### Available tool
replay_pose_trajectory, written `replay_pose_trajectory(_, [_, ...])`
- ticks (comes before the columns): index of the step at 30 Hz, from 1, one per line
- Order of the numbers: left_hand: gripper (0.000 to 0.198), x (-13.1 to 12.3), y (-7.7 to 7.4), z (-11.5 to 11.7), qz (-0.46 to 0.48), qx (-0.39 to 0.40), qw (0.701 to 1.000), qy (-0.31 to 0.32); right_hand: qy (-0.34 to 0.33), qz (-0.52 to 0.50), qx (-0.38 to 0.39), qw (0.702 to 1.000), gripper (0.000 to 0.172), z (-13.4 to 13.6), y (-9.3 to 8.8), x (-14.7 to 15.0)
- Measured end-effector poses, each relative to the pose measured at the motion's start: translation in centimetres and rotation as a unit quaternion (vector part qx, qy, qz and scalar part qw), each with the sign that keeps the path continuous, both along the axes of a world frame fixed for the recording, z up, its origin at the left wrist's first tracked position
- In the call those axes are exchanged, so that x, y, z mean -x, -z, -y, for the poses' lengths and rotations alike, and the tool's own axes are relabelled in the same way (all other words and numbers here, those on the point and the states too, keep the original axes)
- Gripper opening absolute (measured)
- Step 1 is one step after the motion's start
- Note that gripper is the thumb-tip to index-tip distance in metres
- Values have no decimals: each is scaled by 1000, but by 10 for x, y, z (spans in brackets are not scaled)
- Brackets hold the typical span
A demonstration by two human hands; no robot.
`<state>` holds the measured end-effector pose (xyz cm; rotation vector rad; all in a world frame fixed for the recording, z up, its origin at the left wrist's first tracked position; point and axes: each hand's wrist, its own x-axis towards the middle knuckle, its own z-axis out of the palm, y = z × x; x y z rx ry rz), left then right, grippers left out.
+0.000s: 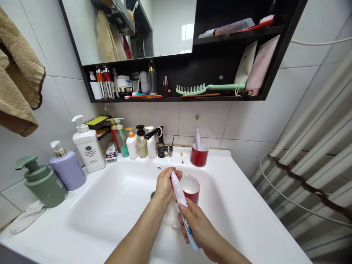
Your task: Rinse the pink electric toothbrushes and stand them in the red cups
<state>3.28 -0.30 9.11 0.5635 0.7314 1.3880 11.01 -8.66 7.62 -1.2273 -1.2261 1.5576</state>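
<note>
Over the sink I hold an electric toothbrush, with a pale pink body that turns light blue at its lower end. My right hand is wrapped round the lower handle. Up by the brush neck, the fingers of my left hand are closed on the toothbrush, its bristles pointing toward the faucet. Just behind the handle, a red cup with a white inside stands in the sink. A loose brush head lies on the back ledge. Beside it, a second red cup holds another pink toothbrush.
A black faucet rises at the sink's back. Pump bottles line the left side, among them a green one, a purple one and a white one. Above hangs a dark shelf with a green hairbrush. White pipes stand right.
</note>
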Motion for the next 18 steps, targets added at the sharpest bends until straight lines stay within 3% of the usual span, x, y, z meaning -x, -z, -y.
replay_pose_trajectory(2, [3, -1, 0, 1, 4, 16, 1000, -6, -14, -18, 23, 999, 20, -1, 0, 1])
replay_pose_trajectory(7, [5, -2, 2, -3, 18, 16, 1000, -17, 27, 93, -30, 995, 17, -2, 6, 2])
replay_pose_trajectory(12, [6, 14, 0, -17, 14, 39, 996, -75, -30, 93, 13, 995, 17, 9, 9, 9])
replay_pose_trajectory(18, [10, 16, 15, -25, -141, 24, 989, 36, 20, 98, -44, 994, 25, 11, 5, 9])
